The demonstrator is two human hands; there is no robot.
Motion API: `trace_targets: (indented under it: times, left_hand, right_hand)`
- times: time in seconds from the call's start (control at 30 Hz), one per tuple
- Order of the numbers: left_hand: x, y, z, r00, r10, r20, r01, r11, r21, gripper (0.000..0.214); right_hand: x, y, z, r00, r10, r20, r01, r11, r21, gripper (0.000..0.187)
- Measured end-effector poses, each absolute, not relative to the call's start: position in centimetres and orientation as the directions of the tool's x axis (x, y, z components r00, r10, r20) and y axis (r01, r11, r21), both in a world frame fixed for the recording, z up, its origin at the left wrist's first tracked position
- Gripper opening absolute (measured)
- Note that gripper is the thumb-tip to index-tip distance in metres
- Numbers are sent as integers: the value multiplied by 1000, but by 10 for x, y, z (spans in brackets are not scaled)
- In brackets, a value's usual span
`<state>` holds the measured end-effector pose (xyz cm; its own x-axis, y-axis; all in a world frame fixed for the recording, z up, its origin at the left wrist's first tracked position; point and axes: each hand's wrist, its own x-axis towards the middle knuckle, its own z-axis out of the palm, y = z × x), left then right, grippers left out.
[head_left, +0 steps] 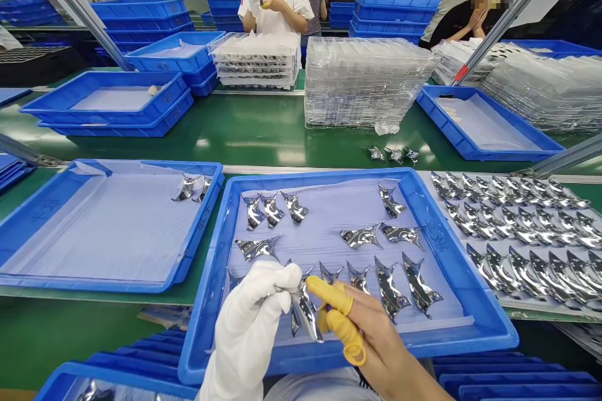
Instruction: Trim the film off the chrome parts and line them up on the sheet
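In a white glove, my left hand pinches a shiny curved chrome part by its upper left end. My right hand, with yellow finger cots on its fingers, closes on the right edge of the same part. Both hands are above the near side of a blue tray lined with pale sheeting. Several like chrome parts lie in it, among them one at the right and one at the upper left. My hands hide some parts near the front.
On the left stands another lined blue tray with two chrome parts. Rows of chrome parts lie to the right. Beyond are three small chrome pieces, stacked clear plastic trays and blue trays. A co-worker stands opposite.
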<state>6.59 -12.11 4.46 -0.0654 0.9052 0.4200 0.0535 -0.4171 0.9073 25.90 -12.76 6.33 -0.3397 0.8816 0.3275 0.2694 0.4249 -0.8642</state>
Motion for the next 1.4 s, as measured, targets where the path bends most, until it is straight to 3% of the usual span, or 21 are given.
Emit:
trace_targets:
  times: [0.43, 0.67, 1.03, 1.17, 1.4]
  left_hand:
    - [70, -122, 39, -51, 916, 397, -58, -399, 915, 15]
    - [73, -126, 35, -69, 924, 376, -94, -381, 920, 17]
    - [75, -127, 32, -74, 934, 350, -91, -356, 930, 20]
    - [79, -129, 31, -53, 932, 360, -100, -363, 926, 20]
    - [87, -130, 36, -88, 941, 325, -170, -336, 926, 21]
  right_hand:
    - [252, -130, 51, -352, 877, 327, 138, 394, -909, 40]
    - [245, -129, 49, -298, 866, 402, 84, 443, -893, 36]
    - [237, -132, 40, -202, 877, 435, 105, 461, -881, 29]
    - [234, -132, 34, -150, 909, 388, 77, 402, -912, 27]
    - [237, -132, 36, -118, 976, 183, -60, 177, -982, 29]
